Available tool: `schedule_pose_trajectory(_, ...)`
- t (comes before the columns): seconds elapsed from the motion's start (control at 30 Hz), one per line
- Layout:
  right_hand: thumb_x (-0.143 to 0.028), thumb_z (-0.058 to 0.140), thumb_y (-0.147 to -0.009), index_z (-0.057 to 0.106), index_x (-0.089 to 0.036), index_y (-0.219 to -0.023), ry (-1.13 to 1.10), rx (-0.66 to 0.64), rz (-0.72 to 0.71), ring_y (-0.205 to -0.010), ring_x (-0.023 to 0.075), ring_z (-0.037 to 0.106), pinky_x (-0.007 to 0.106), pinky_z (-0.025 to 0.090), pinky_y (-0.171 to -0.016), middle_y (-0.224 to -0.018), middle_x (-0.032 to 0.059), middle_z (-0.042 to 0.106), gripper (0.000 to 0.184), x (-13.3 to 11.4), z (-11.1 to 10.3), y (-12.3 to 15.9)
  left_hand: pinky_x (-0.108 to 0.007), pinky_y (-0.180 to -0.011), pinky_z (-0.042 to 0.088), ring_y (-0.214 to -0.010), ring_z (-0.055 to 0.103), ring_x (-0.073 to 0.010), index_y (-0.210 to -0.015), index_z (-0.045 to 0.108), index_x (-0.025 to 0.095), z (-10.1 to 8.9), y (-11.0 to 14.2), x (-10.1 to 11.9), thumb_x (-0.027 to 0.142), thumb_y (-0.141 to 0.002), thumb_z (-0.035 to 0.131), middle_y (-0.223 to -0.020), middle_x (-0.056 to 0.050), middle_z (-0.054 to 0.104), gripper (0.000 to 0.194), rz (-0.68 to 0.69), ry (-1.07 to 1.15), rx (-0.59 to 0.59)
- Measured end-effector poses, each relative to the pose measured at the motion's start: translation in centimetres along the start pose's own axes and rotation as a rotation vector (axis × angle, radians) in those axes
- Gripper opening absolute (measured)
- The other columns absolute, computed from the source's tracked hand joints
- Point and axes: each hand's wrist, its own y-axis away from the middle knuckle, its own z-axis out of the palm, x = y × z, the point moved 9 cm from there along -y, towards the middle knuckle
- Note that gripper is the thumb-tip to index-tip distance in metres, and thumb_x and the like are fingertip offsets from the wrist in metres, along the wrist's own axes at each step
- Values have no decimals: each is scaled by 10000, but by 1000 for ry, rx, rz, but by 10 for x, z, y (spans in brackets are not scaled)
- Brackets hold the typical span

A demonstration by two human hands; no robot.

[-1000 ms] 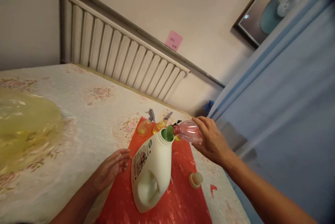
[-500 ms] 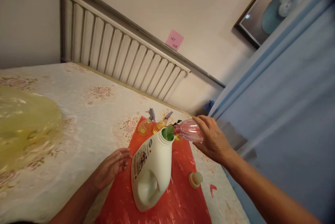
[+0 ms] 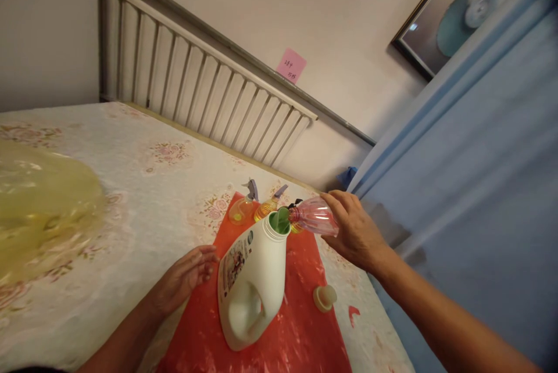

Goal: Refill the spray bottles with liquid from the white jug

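A clear pink bottle (image 3: pixel 317 215) lies tilted nearly level in my right hand (image 3: pixel 355 232), whose fingers wrap round its base end. The bottle's neck meets the green spout (image 3: pixel 280 220) in the mouth of a large white jug (image 3: pixel 257 280) with a handle and a printed label. Whether liquid is flowing I cannot tell. My left hand (image 3: pixel 192 273) is beside the jug's label side, fingers loosely bent and apart, holding nothing. The jug stands on a red plastic sheet (image 3: pixel 305 332). A pale cap (image 3: pixel 325 298) rests near the sheet's right edge.
Behind the jug are a spray bottle (image 3: pixel 241 210) and another with yellow liquid (image 3: pixel 267 208). A yellowish plastic bag (image 3: pixel 47 210) fills the left of the flowered tablecloth (image 3: pixel 143 204). A red scrap (image 3: pixel 353 315) lies right of the cap. A blue curtain (image 3: pixel 471 198) hangs on the right.
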Motion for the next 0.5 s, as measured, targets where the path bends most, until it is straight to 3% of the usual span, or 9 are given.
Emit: schedule_pose_trajectory(0.5, -150, 623, -734, 404, -181, -1374, 27, -11, 10, -1161, 348, 465, 553, 452, -982, -1276, 179, 497, 677, 1, 0, -1, -276, -726, 483, -820, 629, -170, -1090, 666, 202, 1, 1, 2, 340, -813, 727, -1007, -81, 710, 316, 5, -15, 16)
